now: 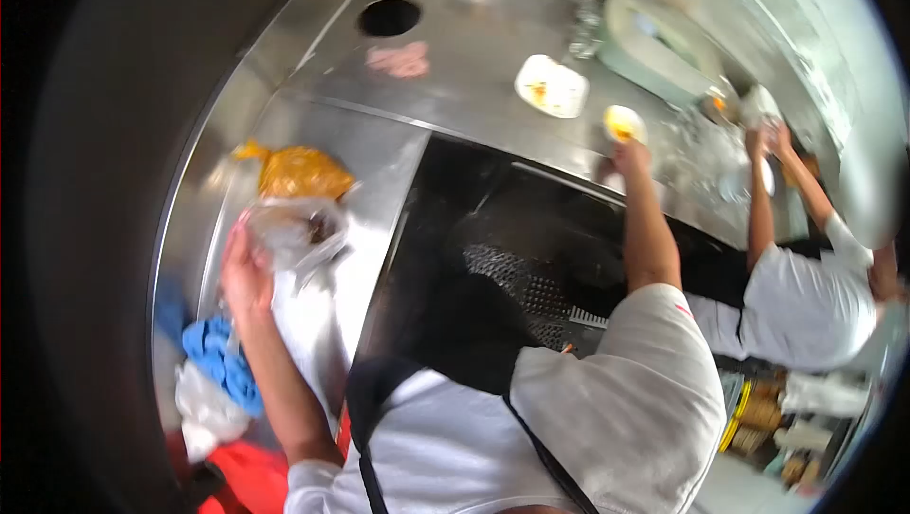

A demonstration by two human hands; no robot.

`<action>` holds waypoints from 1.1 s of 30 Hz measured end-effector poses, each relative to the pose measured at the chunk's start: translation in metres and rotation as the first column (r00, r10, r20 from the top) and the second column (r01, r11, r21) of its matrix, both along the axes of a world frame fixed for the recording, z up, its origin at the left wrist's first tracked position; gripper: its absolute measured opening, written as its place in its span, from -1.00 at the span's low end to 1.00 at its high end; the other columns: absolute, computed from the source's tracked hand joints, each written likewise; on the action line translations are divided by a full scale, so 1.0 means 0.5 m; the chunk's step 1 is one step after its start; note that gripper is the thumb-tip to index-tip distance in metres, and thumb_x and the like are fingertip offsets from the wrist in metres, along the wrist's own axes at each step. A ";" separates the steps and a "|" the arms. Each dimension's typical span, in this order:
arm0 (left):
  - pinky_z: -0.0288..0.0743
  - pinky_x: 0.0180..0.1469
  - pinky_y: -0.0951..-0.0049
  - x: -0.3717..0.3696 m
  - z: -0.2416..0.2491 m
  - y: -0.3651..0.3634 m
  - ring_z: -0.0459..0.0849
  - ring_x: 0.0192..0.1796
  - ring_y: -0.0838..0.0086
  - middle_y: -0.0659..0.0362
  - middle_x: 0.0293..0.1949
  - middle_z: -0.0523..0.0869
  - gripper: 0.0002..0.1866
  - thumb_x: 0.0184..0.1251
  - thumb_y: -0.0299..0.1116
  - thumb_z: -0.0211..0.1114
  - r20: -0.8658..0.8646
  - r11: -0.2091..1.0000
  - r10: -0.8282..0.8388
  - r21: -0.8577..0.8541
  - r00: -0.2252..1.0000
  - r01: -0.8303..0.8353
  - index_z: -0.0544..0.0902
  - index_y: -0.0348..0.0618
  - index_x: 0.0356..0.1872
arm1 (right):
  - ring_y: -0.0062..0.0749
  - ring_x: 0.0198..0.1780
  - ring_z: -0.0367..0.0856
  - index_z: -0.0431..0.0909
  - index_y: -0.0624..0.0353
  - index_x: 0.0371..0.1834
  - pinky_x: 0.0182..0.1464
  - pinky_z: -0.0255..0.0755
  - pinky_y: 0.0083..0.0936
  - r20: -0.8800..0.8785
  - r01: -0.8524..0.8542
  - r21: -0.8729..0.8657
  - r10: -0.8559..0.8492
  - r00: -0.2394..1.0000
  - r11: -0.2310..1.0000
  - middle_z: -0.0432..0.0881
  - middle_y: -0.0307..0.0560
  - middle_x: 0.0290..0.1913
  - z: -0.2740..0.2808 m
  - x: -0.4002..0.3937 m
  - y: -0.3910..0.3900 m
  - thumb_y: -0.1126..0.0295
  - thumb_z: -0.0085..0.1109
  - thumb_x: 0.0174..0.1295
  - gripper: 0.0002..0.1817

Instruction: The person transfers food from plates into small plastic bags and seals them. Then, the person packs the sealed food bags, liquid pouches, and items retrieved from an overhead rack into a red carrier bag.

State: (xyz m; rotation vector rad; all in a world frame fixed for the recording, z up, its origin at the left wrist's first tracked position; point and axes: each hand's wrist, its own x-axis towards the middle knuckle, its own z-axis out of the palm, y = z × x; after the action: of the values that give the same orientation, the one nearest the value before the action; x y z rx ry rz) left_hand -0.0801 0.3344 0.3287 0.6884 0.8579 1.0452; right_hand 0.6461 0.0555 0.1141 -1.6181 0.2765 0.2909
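Observation:
My left hand (246, 272) is closed on the edge of a clear plastic bag (301, 229) with something dark inside, which I cannot make out. Just beyond it, a knotted bag of orange-yellow food or sauce (301, 173) lies on the steel counter. Over the far counter, my right hand (630, 156) grips a small white cup (624, 121) with yellow contents. To the left of that cup sits a white dish (552, 87) with orange-brown smears.
A pink cloth (398, 60) lies near a round black hole (389, 16) in the steel counter (464, 68). At right, a co-worker (806, 305) handles something pale beside a light green box-shaped thing (659, 45). Blue cloth (223, 362) and a white bag (209, 410) are at lower left.

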 end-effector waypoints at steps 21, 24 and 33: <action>0.31 0.25 0.49 -0.097 0.104 -0.039 0.44 0.15 0.52 0.04 0.27 0.43 -0.17 0.15 -0.11 0.48 -0.237 0.698 0.404 0.704 0.884 -0.130 0.30 -0.22 0.38 | -0.35 -0.47 0.55 0.51 0.22 -0.41 -0.40 0.42 -0.41 0.630 -0.913 -0.372 0.676 -0.382 -0.170 0.53 -0.20 -0.58 0.570 -1.140 0.576 0.26 0.47 0.03 -0.67; 0.36 0.14 0.47 -0.109 0.069 -0.054 0.46 0.20 0.50 0.14 0.22 0.50 -0.17 0.07 -0.08 0.52 -0.463 0.555 0.379 0.807 0.801 0.204 0.34 -0.20 0.33 | -0.52 -0.49 0.51 0.51 0.22 -0.42 -0.48 0.37 -0.49 0.331 -0.836 -0.193 0.768 -0.548 -0.514 0.50 -0.24 -0.57 0.694 -1.187 0.562 0.23 0.48 0.03 -0.65; 0.27 -0.35 0.58 -0.042 0.188 -0.004 0.37 -0.37 0.66 0.37 -0.47 0.48 -0.77 0.41 -0.22 0.26 -0.563 0.849 0.042 0.455 0.825 0.267 0.62 -0.21 -0.22 | -0.64 -0.60 0.50 0.48 0.18 -0.40 -0.65 0.32 -0.66 0.429 -0.944 -0.246 0.849 -0.308 -0.218 0.53 -0.23 -0.57 0.780 -1.131 0.621 0.30 0.51 0.00 -0.66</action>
State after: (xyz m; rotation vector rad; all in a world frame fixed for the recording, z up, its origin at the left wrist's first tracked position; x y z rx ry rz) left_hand -0.1010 0.3325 0.4228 1.5517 1.0175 0.9773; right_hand 0.0805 0.3661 0.5042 -1.2033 -1.6661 1.1145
